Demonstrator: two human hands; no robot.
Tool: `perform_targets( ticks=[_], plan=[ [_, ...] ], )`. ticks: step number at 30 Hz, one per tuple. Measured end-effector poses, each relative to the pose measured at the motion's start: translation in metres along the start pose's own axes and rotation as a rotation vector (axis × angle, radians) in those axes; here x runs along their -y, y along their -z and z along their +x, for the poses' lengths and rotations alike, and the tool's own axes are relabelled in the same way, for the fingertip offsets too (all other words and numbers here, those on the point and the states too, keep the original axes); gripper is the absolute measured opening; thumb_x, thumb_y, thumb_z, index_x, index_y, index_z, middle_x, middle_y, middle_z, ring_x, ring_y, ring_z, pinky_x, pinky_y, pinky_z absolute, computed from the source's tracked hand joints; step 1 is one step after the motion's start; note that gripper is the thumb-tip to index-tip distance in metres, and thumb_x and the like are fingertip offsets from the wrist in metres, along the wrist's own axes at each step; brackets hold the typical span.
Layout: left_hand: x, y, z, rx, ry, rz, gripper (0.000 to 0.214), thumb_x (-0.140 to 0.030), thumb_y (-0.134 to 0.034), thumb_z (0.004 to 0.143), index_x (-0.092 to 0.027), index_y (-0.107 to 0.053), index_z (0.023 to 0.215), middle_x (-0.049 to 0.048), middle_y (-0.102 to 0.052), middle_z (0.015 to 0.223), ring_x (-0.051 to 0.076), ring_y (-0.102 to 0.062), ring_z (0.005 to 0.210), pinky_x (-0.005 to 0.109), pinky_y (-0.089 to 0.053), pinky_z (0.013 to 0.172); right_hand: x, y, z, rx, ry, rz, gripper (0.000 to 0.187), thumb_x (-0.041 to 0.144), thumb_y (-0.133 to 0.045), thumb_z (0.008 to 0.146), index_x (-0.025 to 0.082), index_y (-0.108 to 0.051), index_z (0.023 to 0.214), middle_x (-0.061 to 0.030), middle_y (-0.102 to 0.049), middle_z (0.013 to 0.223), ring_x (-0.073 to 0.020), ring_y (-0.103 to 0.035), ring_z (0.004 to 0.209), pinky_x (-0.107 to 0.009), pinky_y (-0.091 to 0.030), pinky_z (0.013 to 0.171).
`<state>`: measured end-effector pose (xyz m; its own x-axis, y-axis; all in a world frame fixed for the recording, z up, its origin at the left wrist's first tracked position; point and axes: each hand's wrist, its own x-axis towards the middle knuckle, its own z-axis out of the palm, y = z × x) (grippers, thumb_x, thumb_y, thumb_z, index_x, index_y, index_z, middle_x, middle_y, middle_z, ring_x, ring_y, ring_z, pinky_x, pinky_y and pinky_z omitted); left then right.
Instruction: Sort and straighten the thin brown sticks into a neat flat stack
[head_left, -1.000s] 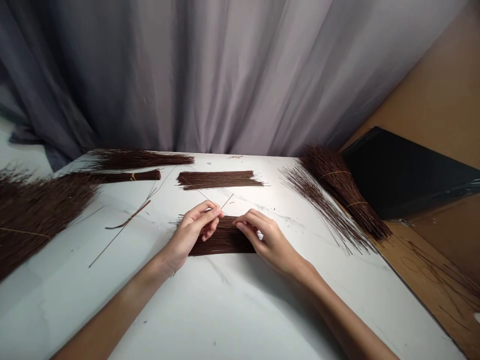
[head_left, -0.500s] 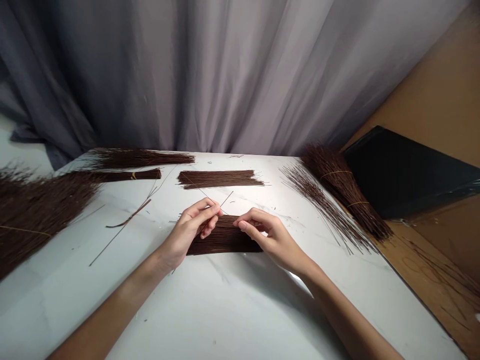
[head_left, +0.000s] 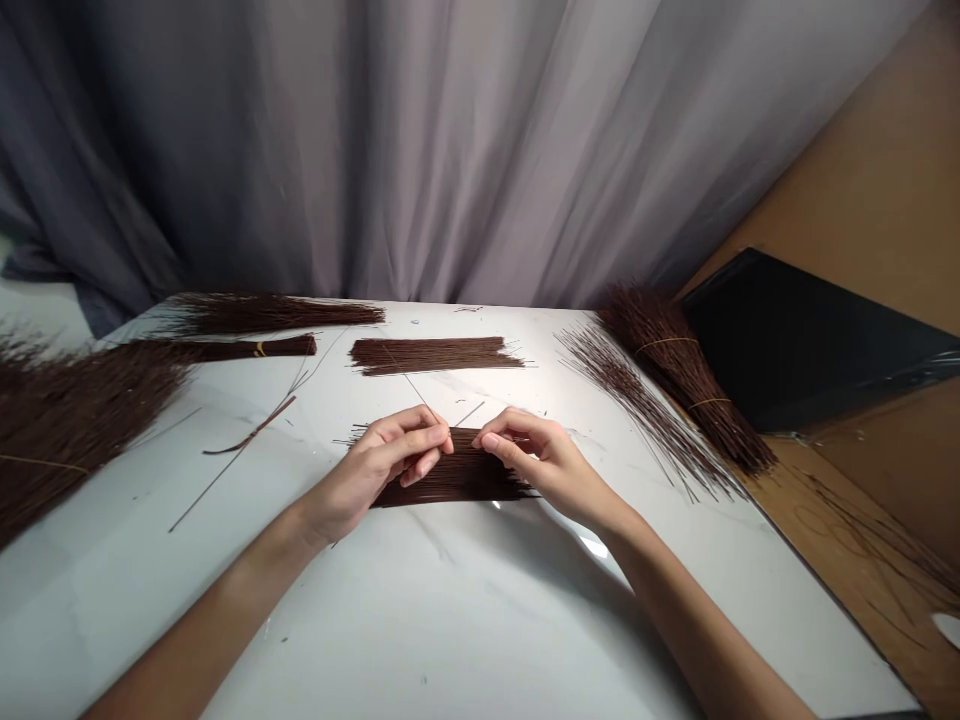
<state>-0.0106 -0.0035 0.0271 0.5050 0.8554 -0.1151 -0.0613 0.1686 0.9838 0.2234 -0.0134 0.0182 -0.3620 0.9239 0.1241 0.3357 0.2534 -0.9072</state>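
Note:
My left hand pinches a thin brown twig between thumb and fingertips. The twig slants up and away to the left, and a short thin length sticks out on the other side of the fingertips. Close beside it, my right hand is closed in a pinch; whatever lies between its fingertips is too fine to make out. Below both hands lies a flat row of dark brown twigs, partly hidden by them. A second, lighter row of cut twigs lies behind it on the white table.
Large twig bundles lie at the left and back left, near a yellow-tied bundle. Loose twigs and a tied bundle lie at the right edge. A knotted brown strip sits left. A grey curtain hangs behind.
My left hand has moved slightly with the twig, so the two hands' fingertips are a little nearer each other. The view has shifted slightly. The twig rows stay where they lay.

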Motion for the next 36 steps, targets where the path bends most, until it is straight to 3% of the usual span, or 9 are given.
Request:
perform_targets(
  ticks=[6,9,15,23,27,36],
  plan=[
    [-0.006,-0.002,-0.008,0.336,0.093,0.218,0.024,-0.036,-0.062,0.096,-0.018,-0.066,0.081,-0.0028,-0.053,0.064,0.012,-0.045,0.064,0.026,-0.035,0.066,-0.001,0.007,0.001,0.118,0.195,-0.137,0.023,0.035,-0.056,0.102,0.019,-0.07,0.095,-0.0048,-0.068,0.095,-0.0156,-0.061,0.085,-0.028,-0.049,0.078],
    [-0.004,-0.004,-0.008,0.403,0.16,0.353,0.029,-0.039,-0.062,0.095,-0.018,-0.062,0.076,-0.002,-0.056,0.07,0.013,-0.047,0.068,0.026,-0.035,0.065,-0.001,0.003,0.0,0.108,0.347,-0.327,0.02,0.024,-0.05,0.105,0.018,-0.068,0.1,-0.0052,-0.068,0.096,-0.0151,-0.06,0.086,-0.028,-0.048,0.078],
    [0.009,0.0,-0.001,0.282,0.171,0.509,0.031,-0.041,-0.058,0.096,-0.019,-0.059,0.075,-0.0025,-0.056,0.073,0.014,-0.045,0.067,0.028,-0.034,0.062,0.001,-0.003,-0.005,-0.061,0.533,-0.702,0.023,0.016,-0.044,0.105,0.017,-0.066,0.098,-0.0051,-0.068,0.086,-0.0153,-0.055,0.076,-0.028,-0.039,0.063],
    [0.021,0.006,0.011,0.012,0.06,0.449,0.03,-0.045,-0.055,0.097,-0.02,-0.06,0.082,-0.003,-0.053,0.072,0.013,-0.045,0.066,0.025,-0.033,0.059,0.001,-0.02,-0.014,-0.17,0.601,-0.829,0.026,0.021,-0.043,0.107,0.017,-0.064,0.091,-0.0012,-0.059,0.074,-0.0115,-0.048,0.061,-0.028,-0.032,0.055],
    [0.027,0.01,0.015,-0.097,0.052,0.359,0.028,-0.044,-0.058,0.096,-0.019,-0.062,0.083,-0.0042,-0.049,0.066,0.012,-0.043,0.062,0.023,-0.033,0.057,-0.004,-0.021,-0.014,-0.111,0.535,-0.693,0.025,0.021,-0.044,0.107,0.016,-0.062,0.091,-0.0005,-0.059,0.076,-0.0096,-0.044,0.059,-0.026,-0.032,0.054],
    [0.023,0.01,0.014,-0.129,0.015,0.312,0.026,-0.045,-0.059,0.095,-0.02,-0.066,0.092,-0.0043,-0.048,0.066,0.012,-0.043,0.063,0.023,-0.033,0.057,-0.019,-0.012,-0.011,0.05,0.364,-0.517,0.016,0.021,-0.047,0.104,0.02,-0.062,0.098,-0.0023,-0.065,0.089,-0.0111,-0.053,0.068,-0.024,-0.041,0.063]
  ],
)
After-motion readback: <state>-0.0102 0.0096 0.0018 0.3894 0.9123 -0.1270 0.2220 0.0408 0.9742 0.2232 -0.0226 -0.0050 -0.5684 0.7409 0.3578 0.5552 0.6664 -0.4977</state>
